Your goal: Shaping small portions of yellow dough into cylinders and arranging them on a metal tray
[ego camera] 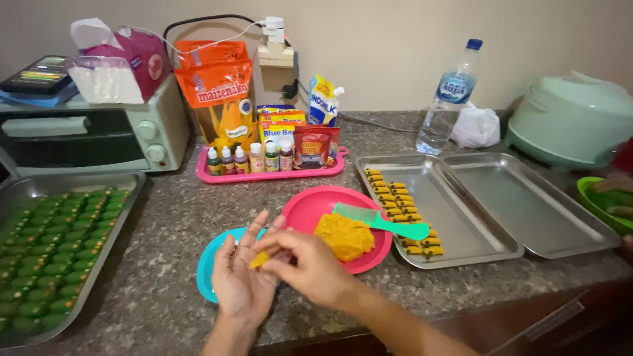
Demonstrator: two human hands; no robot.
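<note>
Left hand [241, 280] palm up, fingers spread flat, just in front of pink plate [316, 211]. Right hand [306, 260] grip pinching small orange dough piece [259, 260] against left palm. Orange dough lump [343, 236] on plate.

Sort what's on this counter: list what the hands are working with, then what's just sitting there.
In use: small orange dough piece between left hand and right hand; orange dough mound on pink plate; green comb; tray of shaped pieces.

Idle: water bottle; toaster oven; rice cooker.

Toaster oven [92, 135], water bottle [450, 92], rice cooker [570, 118].
</note>
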